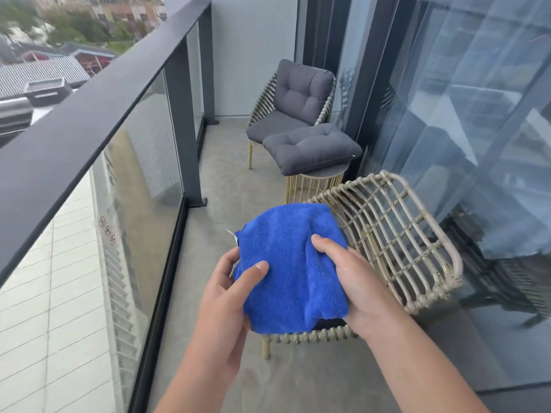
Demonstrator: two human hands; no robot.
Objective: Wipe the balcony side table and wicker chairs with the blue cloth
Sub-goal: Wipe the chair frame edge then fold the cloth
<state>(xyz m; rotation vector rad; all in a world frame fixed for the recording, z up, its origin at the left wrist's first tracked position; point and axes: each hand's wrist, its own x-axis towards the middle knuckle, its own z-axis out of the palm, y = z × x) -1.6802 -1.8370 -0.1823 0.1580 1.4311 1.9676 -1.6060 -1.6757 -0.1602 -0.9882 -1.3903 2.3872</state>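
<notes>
On a high balcony, a person holds the blue cloth (293, 268) bunched between both hands above the near wicker chair (384, 242), whose seat cushion is off. The left hand (226, 296) grips the cloth's left edge, thumb pressed on top; the right hand (354, 278) clutches its right side, fingers curled into the fabric. A grey cushion (311, 147) lies on the side table (320, 180), with the far wicker chair (290, 108) just behind it. The step appears to be readying the cloth; no wiping looks under way. The next move likely calls for lowering the cloth onto the near chair's frame, or lifting the cushion to reach the tabletop.
</notes>
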